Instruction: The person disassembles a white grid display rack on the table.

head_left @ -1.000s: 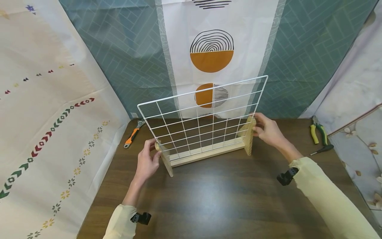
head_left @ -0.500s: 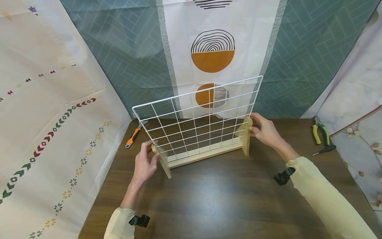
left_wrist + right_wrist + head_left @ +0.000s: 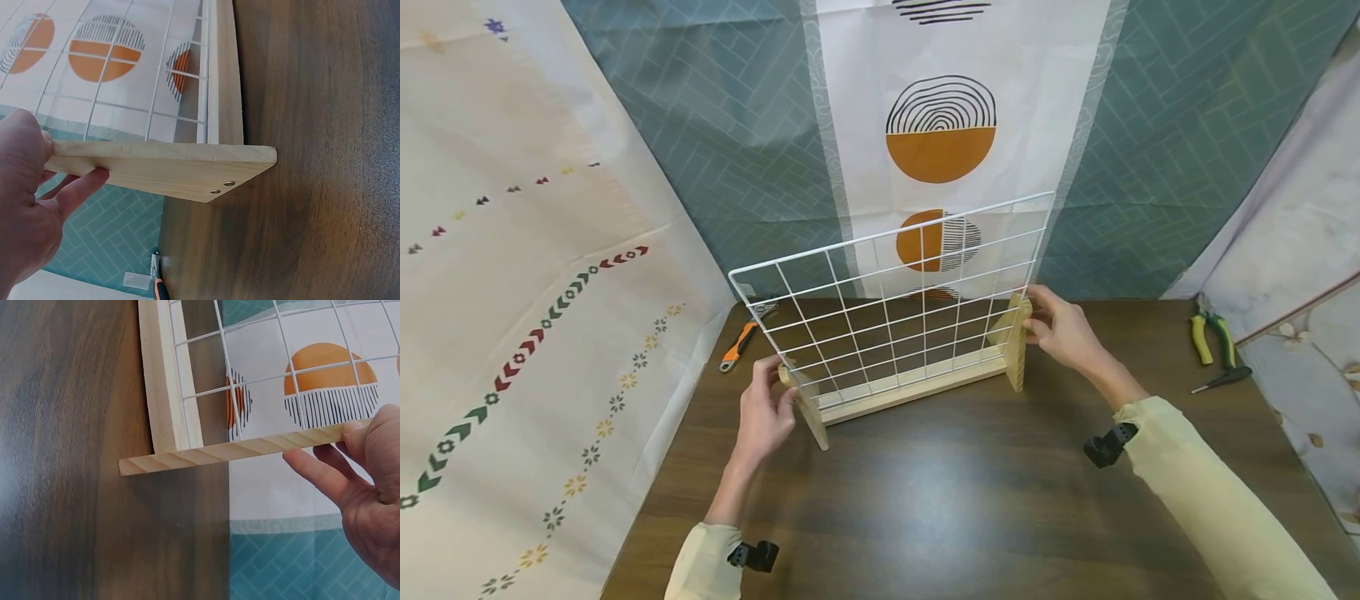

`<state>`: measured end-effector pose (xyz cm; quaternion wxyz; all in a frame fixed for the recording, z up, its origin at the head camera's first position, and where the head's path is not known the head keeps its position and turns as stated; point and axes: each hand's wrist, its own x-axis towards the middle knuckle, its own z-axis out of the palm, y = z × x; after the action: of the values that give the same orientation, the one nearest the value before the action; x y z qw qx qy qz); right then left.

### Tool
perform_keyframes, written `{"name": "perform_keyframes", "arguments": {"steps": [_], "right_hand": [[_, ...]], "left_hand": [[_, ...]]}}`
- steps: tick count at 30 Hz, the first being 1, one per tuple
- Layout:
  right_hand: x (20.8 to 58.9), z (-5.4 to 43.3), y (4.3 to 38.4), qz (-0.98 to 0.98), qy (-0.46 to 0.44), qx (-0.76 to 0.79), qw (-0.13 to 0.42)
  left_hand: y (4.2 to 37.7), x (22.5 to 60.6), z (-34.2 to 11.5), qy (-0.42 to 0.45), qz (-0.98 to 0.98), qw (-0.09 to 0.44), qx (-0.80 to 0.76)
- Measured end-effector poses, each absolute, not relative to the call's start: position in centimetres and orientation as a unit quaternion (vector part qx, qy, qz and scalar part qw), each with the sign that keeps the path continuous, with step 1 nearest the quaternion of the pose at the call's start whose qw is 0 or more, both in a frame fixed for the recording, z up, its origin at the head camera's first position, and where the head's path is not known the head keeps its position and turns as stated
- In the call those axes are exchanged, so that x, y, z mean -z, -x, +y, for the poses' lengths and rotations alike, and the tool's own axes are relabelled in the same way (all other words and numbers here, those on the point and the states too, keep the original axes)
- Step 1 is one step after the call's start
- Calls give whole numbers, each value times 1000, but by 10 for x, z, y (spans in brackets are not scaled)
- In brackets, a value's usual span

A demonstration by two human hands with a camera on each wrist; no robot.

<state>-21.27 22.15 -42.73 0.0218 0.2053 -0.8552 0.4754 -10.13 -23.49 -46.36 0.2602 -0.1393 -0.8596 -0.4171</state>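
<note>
A white wire grid panel (image 3: 922,267) leans upright in a pale wooden stand, whose bottom rail (image 3: 917,388) joins two side boards. My left hand (image 3: 764,414) grips the top of the left side board (image 3: 811,410), thumb on its near edge. In the left wrist view that board (image 3: 175,164) shows two metal screw heads (image 3: 229,183) near its lower end. On the other side, my right hand (image 3: 1062,330) pinches the top of the right side board (image 3: 1016,352). The right wrist view shows this board's (image 3: 206,454) striped edge between thumb and fingers.
An orange-handled adjustable wrench (image 3: 741,343) lies at the back left of the brown wooden table (image 3: 925,500). Pliers with yellow-green handles (image 3: 1213,333) and a black-handled tool (image 3: 1223,379) lie at the far right. Patterned cloths (image 3: 760,125) hang behind and beside the table.
The stand and grid have shifted slightly left and turned a little, both hands moving with them. Both hands keep their hold on the side boards. The view has swung slightly.
</note>
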Motion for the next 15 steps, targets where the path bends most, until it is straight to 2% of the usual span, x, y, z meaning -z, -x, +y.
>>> {"name": "perform_keyframes", "arguments": {"steps": [3, 5, 12, 15], "right_hand": [[432, 218, 211, -863, -211, -456, 51], [435, 215, 207, -869, -208, -439, 93], [435, 171, 181, -817, -211, -401, 355], [429, 140, 174, -796, -248, -346, 430]], "left_hand": [[100, 465, -235, 135, -860, 265, 414], [100, 465, -235, 135, -861, 265, 413], [103, 465, -234, 144, -859, 262, 415], [103, 465, -236, 144, -858, 268, 414]]}}
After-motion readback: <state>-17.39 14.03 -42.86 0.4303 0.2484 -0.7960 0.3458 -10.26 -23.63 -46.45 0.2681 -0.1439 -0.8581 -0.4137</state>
